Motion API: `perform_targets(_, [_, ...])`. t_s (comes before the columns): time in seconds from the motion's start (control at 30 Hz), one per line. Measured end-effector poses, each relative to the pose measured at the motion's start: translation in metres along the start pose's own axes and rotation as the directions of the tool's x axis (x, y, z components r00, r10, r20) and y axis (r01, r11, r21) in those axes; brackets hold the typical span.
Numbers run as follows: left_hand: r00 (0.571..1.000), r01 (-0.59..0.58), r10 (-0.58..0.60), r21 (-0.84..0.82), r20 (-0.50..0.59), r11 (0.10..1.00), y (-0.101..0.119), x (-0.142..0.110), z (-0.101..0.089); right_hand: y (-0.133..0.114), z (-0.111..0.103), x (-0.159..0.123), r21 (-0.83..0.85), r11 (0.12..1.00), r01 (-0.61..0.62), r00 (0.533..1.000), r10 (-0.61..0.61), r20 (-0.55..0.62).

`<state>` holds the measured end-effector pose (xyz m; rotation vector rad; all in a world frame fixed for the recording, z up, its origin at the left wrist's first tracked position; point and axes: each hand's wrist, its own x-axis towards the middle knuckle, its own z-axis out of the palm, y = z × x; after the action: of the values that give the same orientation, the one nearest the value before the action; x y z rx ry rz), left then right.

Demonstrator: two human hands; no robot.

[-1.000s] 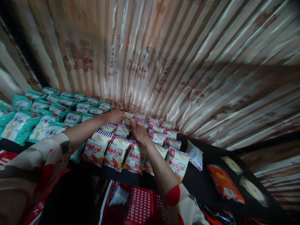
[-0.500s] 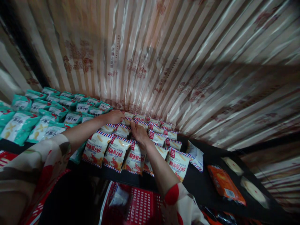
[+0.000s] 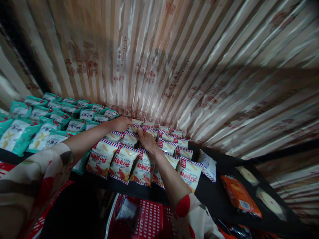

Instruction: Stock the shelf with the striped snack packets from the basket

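Observation:
Rows of cream snack packets [image 3: 122, 163] with blue-and-red striped edges and red lettering stand on a black shelf. My left hand [image 3: 121, 124] reaches over them towards the back, its fingers curled at the left edge of a back-row packet [image 3: 136, 123]. Close beside it, my right hand [image 3: 147, 140] has its fingers pressed together at the right side of the same packet. Both hands seem to pinch this packet between them; my fingertips are partly hidden and dim.
Teal snack packets [image 3: 18, 134] fill the left of the shelf. On the right lie a white packet [image 3: 208, 165], an orange packet [image 3: 240, 194] and two pale round discs [image 3: 271, 203]. A red basket [image 3: 151, 215] sits below the front edge. A striped, pleated curtain [image 3: 154, 66] hangs behind.
Both hands stay at nearly the same spot among the back packets, shifted very slightly left. The packets have hardly moved.

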<state>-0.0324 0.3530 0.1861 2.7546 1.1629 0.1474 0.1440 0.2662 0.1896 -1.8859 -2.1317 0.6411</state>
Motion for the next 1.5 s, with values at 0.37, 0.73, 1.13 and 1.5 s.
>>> perform_targets(0.37, [0.999, -0.032, 0.032, 0.032, -0.022, 0.999, -0.001, -0.001, -0.002, 0.003, -0.003, -0.001, -0.058, 0.998, -0.004, 0.999, 0.001, -0.053])
perform_targets(0.73, [0.999, 0.004, -0.006, 0.056, 0.038, 0.998, 0.012, -0.004, -0.013, 0.018, -0.012, 0.044, -0.094, 0.993, 0.074, 0.976, -0.091, -0.196])
perform_targets(1.13, [0.999, -0.009, 0.004, 0.12, 0.04, 0.993, 0.008, -0.003, -0.009, 0.023, 0.004, 0.068, -0.326, 0.927, 0.184, 0.964, -0.236, -0.127])
perform_targets(1.5, [0.999, -0.022, 0.018, 0.132, 0.032, 0.991, 0.006, -0.005, -0.009, 0.013, 0.004, 0.067, -0.291, 0.95, 0.109, 0.988, -0.136, -0.077])
